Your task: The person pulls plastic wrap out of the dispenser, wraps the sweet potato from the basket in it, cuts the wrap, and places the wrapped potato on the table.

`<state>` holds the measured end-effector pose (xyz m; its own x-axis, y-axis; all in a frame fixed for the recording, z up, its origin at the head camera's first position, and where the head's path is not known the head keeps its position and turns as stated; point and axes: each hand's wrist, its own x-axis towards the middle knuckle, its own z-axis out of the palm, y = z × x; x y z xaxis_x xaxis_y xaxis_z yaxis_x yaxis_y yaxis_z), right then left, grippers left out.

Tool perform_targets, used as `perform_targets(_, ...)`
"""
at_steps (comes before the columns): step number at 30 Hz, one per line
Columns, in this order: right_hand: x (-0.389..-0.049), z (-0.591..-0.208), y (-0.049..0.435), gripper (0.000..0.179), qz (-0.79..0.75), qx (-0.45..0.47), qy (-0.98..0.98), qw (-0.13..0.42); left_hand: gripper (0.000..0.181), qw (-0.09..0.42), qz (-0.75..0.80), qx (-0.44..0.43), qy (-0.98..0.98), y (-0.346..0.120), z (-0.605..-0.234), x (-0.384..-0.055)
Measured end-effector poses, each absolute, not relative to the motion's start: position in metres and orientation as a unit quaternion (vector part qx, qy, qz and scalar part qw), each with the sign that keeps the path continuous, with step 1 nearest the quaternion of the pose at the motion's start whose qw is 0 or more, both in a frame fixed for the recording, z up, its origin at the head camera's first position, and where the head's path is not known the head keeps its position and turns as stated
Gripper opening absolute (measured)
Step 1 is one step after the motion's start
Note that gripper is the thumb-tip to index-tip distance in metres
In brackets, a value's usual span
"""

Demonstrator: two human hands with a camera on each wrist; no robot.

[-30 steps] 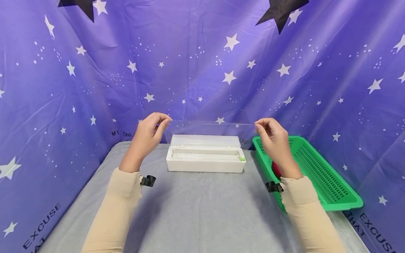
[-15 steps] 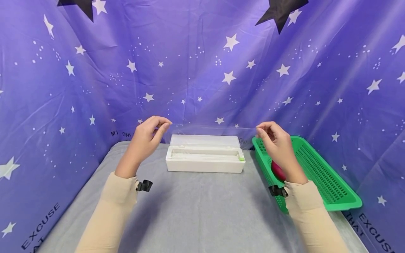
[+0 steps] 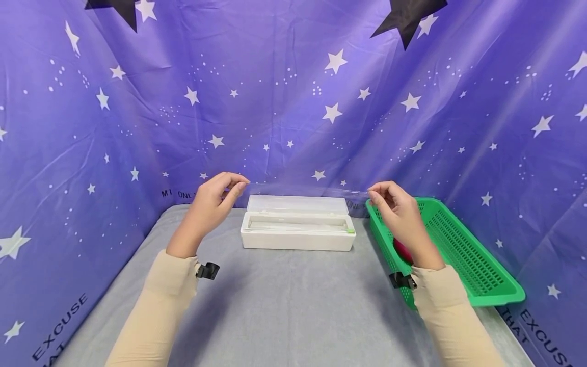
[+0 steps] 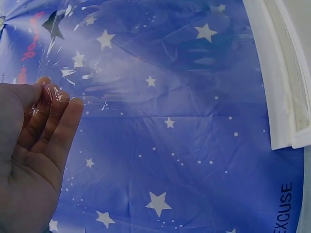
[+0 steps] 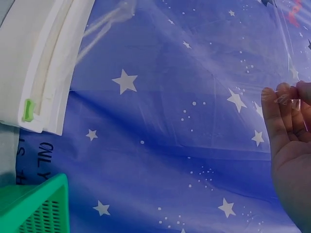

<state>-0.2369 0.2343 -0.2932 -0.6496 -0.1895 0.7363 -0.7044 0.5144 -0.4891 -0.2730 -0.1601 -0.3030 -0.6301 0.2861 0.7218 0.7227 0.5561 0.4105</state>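
Clear cling film point(image 3: 316, 189) spans the air above the white dispenser box point(image 3: 298, 241), its edge pinched between thumb and fingers of left hand point(image 3: 208, 204) and right hand point(image 3: 401, 214), set well apart. Likely light, limp, clingy, easily creased; best held at edge corners. Box open, contents unclear; green basket point(image 3: 500, 300) holds a red object point(image 3: 402, 251), partly hidden.

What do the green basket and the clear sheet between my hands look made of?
Basket: probably molded plastic, slightly shiny, judging by its even color and regular slots. Sheet: likely thin, glossy plastic film; it's see-through, with creases catching light.
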Motion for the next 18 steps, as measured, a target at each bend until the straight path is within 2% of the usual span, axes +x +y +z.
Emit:
perform_targets(7, -0.240, -0.301, 0.238, 0.008, 0.409, 0.269, -0.814, 0.311, 0.017, 0.302, -0.359, -0.311, -0.827, -0.159, -0.302, -0.274)
perform_targets(18, -0.244, -0.322, 0.244, 0.008, 0.390, 0.242, -0.845, 0.276, 0.015, 0.263, -0.354, -0.318, -0.839, -0.155, -0.317, -0.274)
